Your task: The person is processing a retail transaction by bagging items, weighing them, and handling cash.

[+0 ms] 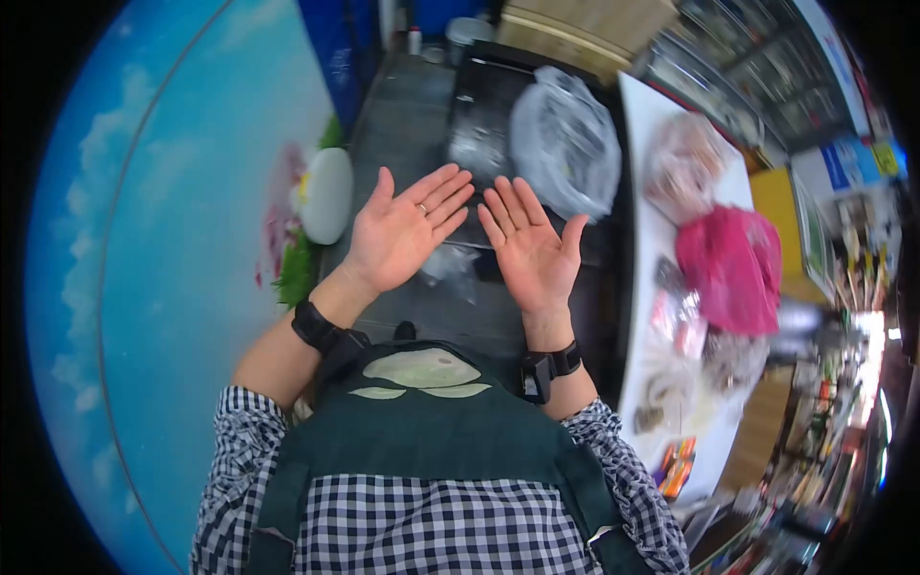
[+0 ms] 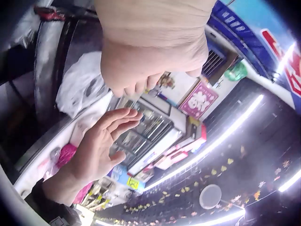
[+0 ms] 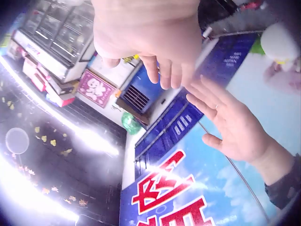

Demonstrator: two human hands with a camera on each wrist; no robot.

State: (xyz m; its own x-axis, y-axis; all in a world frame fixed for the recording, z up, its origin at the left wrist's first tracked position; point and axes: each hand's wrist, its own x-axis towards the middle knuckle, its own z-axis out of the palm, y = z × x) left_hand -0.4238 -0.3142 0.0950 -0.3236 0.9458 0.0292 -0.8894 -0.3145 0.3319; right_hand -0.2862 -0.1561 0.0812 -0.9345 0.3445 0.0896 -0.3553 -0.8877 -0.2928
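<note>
Both palms face up in the head view, side by side in front of the dark green apron (image 1: 431,431). My left hand (image 1: 388,235) has straight fingers, the thumb spread, and a ring on one finger. Mirroring it, my right hand (image 1: 537,254) is spread flat, with a narrow gap between the two sets of fingertips. Neither palm bears anything. Beyond the right fingertips, a clear plastic bag (image 1: 565,144) lies on a dark surface. In the left wrist view the right hand (image 2: 96,146) appears below the left; the right wrist view shows the left hand (image 3: 233,125) across from the right.
A white table (image 1: 628,287) stands at the right, bearing a pink bag (image 1: 733,268) and several clear bags. On the left is a sky-blue printed panel (image 1: 211,240) with a white rounded object (image 1: 328,196) at its edge. A glass-fronted cabinet (image 1: 767,72) stands at the back right.
</note>
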